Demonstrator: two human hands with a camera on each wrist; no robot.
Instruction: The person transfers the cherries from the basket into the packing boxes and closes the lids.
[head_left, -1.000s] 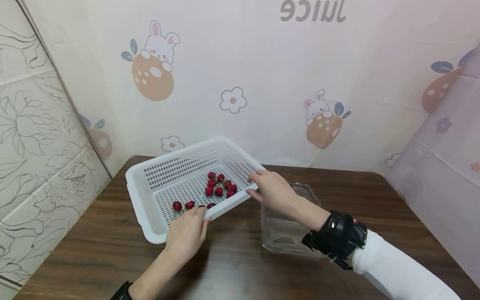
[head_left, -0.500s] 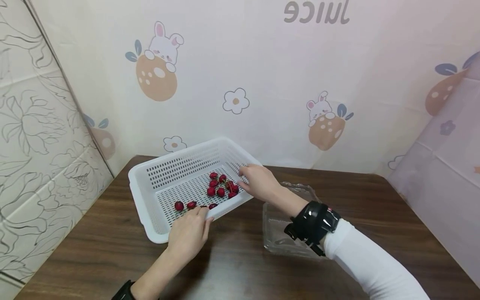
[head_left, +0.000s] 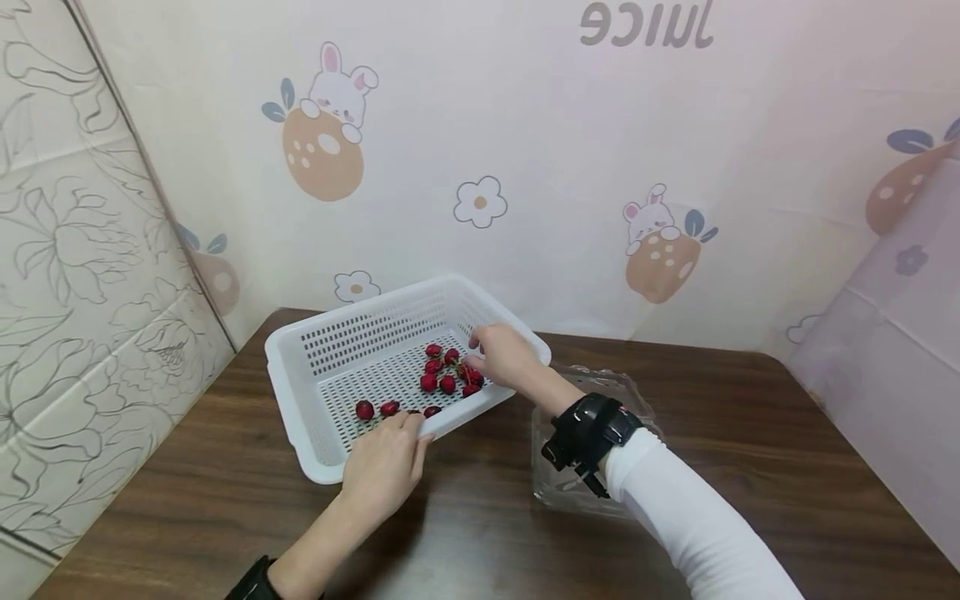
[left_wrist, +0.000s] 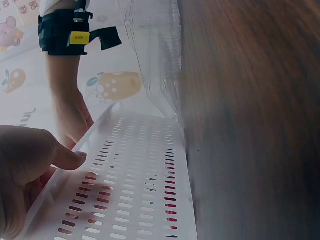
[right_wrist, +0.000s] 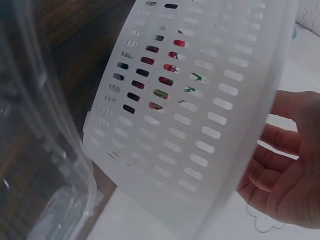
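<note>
A white slotted plastic basket stands at the left of the table, holding several red cherries. My left hand grips its near rim; in the left wrist view the thumb of that hand lies on the outer wall, with fingers over the inside. My right hand reaches over the basket's right end, fingers close above the clustered cherries. In the right wrist view, the right hand has loosely bent fingers behind the rim, partly hidden. Green stems show through the slots.
A clear plastic box stands on the brown wooden table right of the basket, partly under the right forearm. A printed curtain hangs behind the table, and a floral panel rises at the left.
My right hand has left the basket's right rim and moved left and inward over the cherries. The left hand keeps its grip. The view has shifted slightly.
</note>
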